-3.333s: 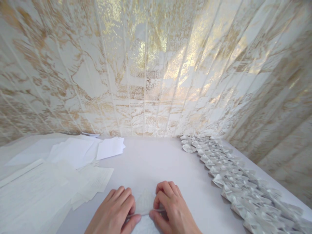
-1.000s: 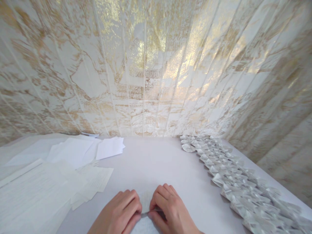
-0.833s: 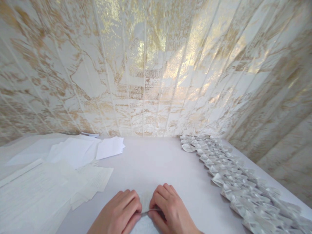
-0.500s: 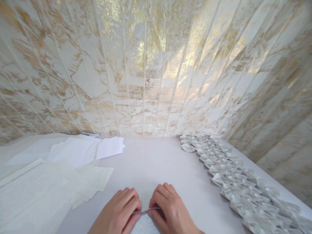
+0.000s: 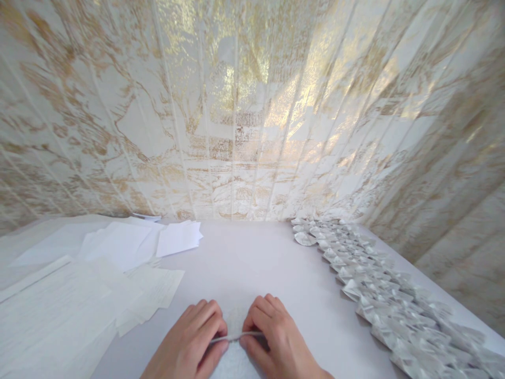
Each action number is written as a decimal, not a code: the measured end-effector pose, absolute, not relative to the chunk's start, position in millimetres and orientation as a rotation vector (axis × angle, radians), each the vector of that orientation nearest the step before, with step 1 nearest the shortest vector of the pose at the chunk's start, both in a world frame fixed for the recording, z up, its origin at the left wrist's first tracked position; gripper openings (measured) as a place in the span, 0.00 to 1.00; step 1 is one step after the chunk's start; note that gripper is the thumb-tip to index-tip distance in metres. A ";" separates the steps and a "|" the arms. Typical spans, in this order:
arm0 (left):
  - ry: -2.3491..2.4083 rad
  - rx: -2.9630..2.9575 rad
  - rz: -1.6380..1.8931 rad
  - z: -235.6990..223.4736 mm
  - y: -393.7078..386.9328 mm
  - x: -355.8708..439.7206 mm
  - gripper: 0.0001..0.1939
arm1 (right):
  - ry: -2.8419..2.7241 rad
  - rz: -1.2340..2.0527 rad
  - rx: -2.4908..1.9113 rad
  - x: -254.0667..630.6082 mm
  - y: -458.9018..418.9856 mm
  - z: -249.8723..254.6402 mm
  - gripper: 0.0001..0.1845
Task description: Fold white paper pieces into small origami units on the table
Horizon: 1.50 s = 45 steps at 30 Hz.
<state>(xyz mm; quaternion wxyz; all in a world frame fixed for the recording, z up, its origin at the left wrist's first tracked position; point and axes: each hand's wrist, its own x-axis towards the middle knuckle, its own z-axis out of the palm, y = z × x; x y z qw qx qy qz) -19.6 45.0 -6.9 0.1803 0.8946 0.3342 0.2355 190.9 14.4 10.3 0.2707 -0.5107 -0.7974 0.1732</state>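
Note:
A small piece of white printed paper (image 5: 235, 337) lies at the near edge of the white table (image 5: 252, 263). My left hand (image 5: 189, 345) and my right hand (image 5: 276, 342) each pinch one side of its folded edge, fingers curled, thumbs beneath. The fold runs as a thin ridge between my thumbs. More of the paper shows below the ridge, at the frame's bottom.
Several folded paper pieces (image 5: 379, 284) lie in rows along the table's right side. Loose white sheets (image 5: 118, 245) and printed pages (image 5: 59, 310) cover the left. A small stack of paper squares (image 5: 179, 238) sits behind them. A white and gold curtain (image 5: 252, 105) hangs behind.
My hands have drawn closer together than 3.3 s ago, and the paper's upright flap has been pressed down to a thin folded ridge between my thumbs.

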 end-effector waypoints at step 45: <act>0.944 2.461 0.604 -5.5 45.4 -20.9 0.07 | -2.129 0.537 -1.362 191.9 12.1 9.8 0.14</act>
